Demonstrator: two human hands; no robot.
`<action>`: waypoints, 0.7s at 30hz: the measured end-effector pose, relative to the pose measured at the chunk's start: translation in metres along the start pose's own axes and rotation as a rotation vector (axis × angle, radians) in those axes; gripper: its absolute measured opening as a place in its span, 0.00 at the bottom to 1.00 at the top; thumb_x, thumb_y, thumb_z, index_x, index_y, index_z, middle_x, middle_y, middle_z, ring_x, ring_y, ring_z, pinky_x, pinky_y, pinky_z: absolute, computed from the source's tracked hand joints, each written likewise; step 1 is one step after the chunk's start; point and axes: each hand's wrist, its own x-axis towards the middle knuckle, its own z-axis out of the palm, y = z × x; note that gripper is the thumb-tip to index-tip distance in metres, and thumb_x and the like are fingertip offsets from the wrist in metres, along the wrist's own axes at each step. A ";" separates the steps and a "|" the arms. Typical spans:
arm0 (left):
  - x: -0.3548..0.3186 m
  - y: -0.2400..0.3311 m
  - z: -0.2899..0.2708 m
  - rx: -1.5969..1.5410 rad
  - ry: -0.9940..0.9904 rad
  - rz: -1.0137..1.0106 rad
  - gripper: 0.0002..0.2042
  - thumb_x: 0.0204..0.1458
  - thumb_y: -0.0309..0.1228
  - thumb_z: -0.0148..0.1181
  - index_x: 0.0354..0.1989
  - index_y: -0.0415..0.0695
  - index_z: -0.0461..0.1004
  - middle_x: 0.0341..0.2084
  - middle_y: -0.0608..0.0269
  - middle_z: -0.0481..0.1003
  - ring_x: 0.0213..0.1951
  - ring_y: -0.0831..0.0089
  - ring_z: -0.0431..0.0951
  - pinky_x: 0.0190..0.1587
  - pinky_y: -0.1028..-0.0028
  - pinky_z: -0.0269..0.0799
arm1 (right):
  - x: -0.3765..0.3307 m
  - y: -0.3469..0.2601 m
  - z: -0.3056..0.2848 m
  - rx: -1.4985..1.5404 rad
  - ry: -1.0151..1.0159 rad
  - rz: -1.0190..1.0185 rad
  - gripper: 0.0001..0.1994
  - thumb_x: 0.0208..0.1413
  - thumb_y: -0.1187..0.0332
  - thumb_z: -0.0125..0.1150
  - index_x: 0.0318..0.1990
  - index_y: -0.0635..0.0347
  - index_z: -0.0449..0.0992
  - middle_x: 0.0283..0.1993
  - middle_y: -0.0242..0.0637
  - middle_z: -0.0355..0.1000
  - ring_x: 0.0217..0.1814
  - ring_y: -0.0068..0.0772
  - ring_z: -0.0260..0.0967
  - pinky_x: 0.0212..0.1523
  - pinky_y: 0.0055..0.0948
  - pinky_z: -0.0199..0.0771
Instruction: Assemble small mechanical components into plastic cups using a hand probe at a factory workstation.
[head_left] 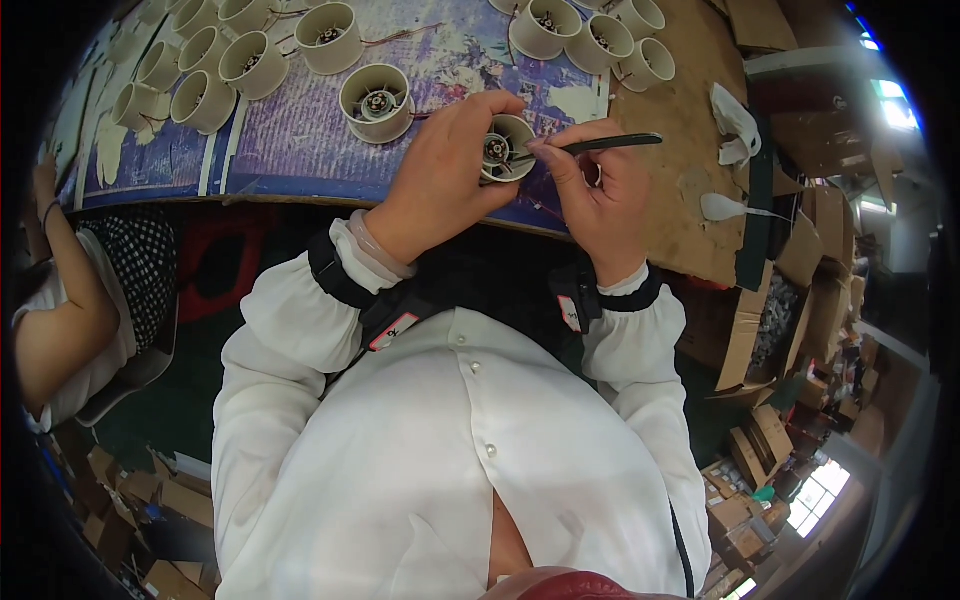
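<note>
My left hand (435,175) is closed around a white round cup-shaped housing (517,130), tilted so its open end faces up toward me. Inside sits a small motor with thin ribs around it. Between the fingers of my right hand (605,200) is a dark pair of tweezers (625,141), its tip reaching into the housing near the motor; what the tip touches is too small to make out. Just left of my left hand stands another white housing (379,132) with a motor and wires inside.
Several similar housings (335,65) stand across the purple-printed table (310,150). On the brown cardboard at right lie a crumpled white cloth (737,125) and a white bottle with a thin nozzle (722,207). A seated person (80,300) is at left; open cartons (760,320) stand at right.
</note>
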 end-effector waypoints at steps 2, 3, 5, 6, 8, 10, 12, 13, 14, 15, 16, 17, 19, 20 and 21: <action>0.001 0.000 0.001 -0.011 -0.002 -0.002 0.27 0.40 0.25 0.69 0.51 0.43 0.65 0.41 0.58 0.73 0.42 0.58 0.76 0.43 0.67 0.71 | -0.001 0.000 0.000 0.007 -0.002 0.044 0.04 0.55 0.73 0.66 0.36 0.62 0.77 0.32 0.27 0.69 0.27 0.12 0.59 0.26 0.14 0.54; 0.001 0.000 0.001 -0.021 -0.002 -0.004 0.27 0.40 0.25 0.69 0.51 0.43 0.65 0.41 0.58 0.73 0.41 0.58 0.76 0.43 0.67 0.71 | -0.001 0.000 0.000 0.011 -0.003 0.066 0.04 0.55 0.73 0.66 0.36 0.62 0.77 0.32 0.27 0.69 0.27 0.11 0.59 0.26 0.13 0.54; 0.000 0.000 0.002 -0.033 -0.004 -0.007 0.27 0.40 0.25 0.69 0.51 0.43 0.65 0.40 0.58 0.73 0.41 0.59 0.76 0.43 0.67 0.71 | -0.001 -0.002 0.000 0.008 -0.004 0.068 0.04 0.55 0.73 0.66 0.36 0.62 0.77 0.32 0.27 0.69 0.27 0.12 0.59 0.26 0.13 0.54; 0.000 0.000 0.002 -0.047 -0.016 -0.022 0.28 0.39 0.24 0.69 0.52 0.43 0.65 0.42 0.58 0.72 0.43 0.57 0.75 0.45 0.66 0.70 | -0.001 -0.003 -0.001 0.006 -0.006 0.069 0.04 0.55 0.73 0.66 0.36 0.62 0.77 0.32 0.27 0.69 0.27 0.12 0.59 0.26 0.13 0.55; -0.001 0.000 0.002 -0.075 -0.040 -0.053 0.31 0.36 0.23 0.69 0.53 0.42 0.65 0.46 0.57 0.72 0.48 0.54 0.72 0.50 0.62 0.68 | -0.001 -0.003 0.000 0.003 -0.007 0.069 0.05 0.55 0.73 0.66 0.36 0.62 0.77 0.32 0.27 0.69 0.26 0.12 0.59 0.26 0.14 0.55; -0.001 0.000 0.002 -0.068 -0.043 -0.051 0.31 0.36 0.23 0.69 0.53 0.42 0.65 0.46 0.57 0.72 0.48 0.54 0.72 0.50 0.62 0.68 | -0.001 -0.004 0.001 0.007 -0.001 0.041 0.04 0.55 0.73 0.66 0.36 0.62 0.77 0.32 0.28 0.69 0.27 0.13 0.60 0.27 0.14 0.57; -0.001 0.000 0.002 -0.055 -0.048 -0.048 0.31 0.37 0.23 0.68 0.53 0.42 0.65 0.46 0.57 0.72 0.48 0.54 0.72 0.50 0.63 0.68 | 0.000 -0.003 0.002 0.008 0.002 0.026 0.04 0.54 0.74 0.66 0.36 0.62 0.77 0.32 0.28 0.69 0.28 0.14 0.61 0.27 0.15 0.58; -0.001 0.000 0.002 -0.055 -0.048 -0.047 0.31 0.37 0.23 0.68 0.53 0.42 0.65 0.46 0.57 0.72 0.48 0.54 0.72 0.50 0.63 0.68 | 0.002 -0.002 0.002 -0.033 0.001 -0.070 0.04 0.54 0.74 0.66 0.36 0.62 0.77 0.32 0.28 0.70 0.28 0.15 0.62 0.28 0.15 0.59; -0.002 0.000 0.002 -0.052 -0.044 -0.047 0.31 0.37 0.23 0.68 0.53 0.42 0.65 0.46 0.57 0.72 0.48 0.54 0.72 0.50 0.62 0.68 | 0.004 0.000 0.003 -0.074 0.000 -0.167 0.04 0.54 0.74 0.65 0.36 0.62 0.77 0.32 0.29 0.70 0.29 0.16 0.63 0.29 0.16 0.61; -0.002 0.000 0.002 -0.050 -0.040 -0.047 0.30 0.37 0.23 0.68 0.53 0.42 0.65 0.46 0.57 0.72 0.48 0.54 0.72 0.51 0.62 0.68 | 0.005 0.001 0.004 -0.114 -0.001 -0.263 0.04 0.54 0.74 0.65 0.36 0.62 0.77 0.32 0.30 0.70 0.30 0.17 0.65 0.30 0.17 0.62; -0.002 0.000 0.002 -0.047 -0.037 -0.046 0.30 0.37 0.23 0.68 0.53 0.42 0.65 0.46 0.57 0.71 0.48 0.54 0.72 0.51 0.62 0.67 | 0.004 0.000 0.003 -0.114 0.000 -0.265 0.04 0.54 0.74 0.65 0.36 0.62 0.77 0.32 0.30 0.70 0.30 0.17 0.65 0.30 0.17 0.62; -0.002 0.000 0.001 -0.046 -0.037 -0.046 0.30 0.37 0.23 0.68 0.53 0.42 0.65 0.46 0.57 0.71 0.48 0.54 0.72 0.51 0.62 0.67 | 0.001 0.000 0.002 -0.071 0.016 -0.174 0.04 0.55 0.74 0.65 0.36 0.62 0.77 0.33 0.30 0.70 0.31 0.17 0.65 0.30 0.17 0.62; -0.001 0.000 0.001 -0.058 -0.042 -0.039 0.31 0.37 0.24 0.68 0.53 0.42 0.65 0.46 0.56 0.71 0.48 0.54 0.72 0.51 0.62 0.67 | -0.004 -0.001 0.000 0.015 0.047 0.009 0.04 0.55 0.74 0.65 0.36 0.63 0.77 0.33 0.31 0.71 0.33 0.19 0.67 0.31 0.18 0.64; -0.001 0.000 0.001 -0.065 -0.044 -0.036 0.31 0.37 0.24 0.68 0.53 0.42 0.65 0.47 0.56 0.71 0.49 0.54 0.72 0.51 0.62 0.67 | -0.003 -0.002 0.000 0.015 0.048 0.008 0.04 0.55 0.74 0.65 0.36 0.63 0.77 0.33 0.31 0.71 0.33 0.19 0.67 0.31 0.18 0.64; -0.001 0.000 0.001 -0.065 -0.045 -0.035 0.31 0.37 0.24 0.68 0.53 0.42 0.65 0.47 0.56 0.71 0.49 0.54 0.72 0.51 0.62 0.67 | -0.003 -0.002 0.000 0.019 0.033 0.027 0.04 0.55 0.74 0.65 0.36 0.63 0.77 0.33 0.31 0.71 0.32 0.18 0.67 0.31 0.18 0.63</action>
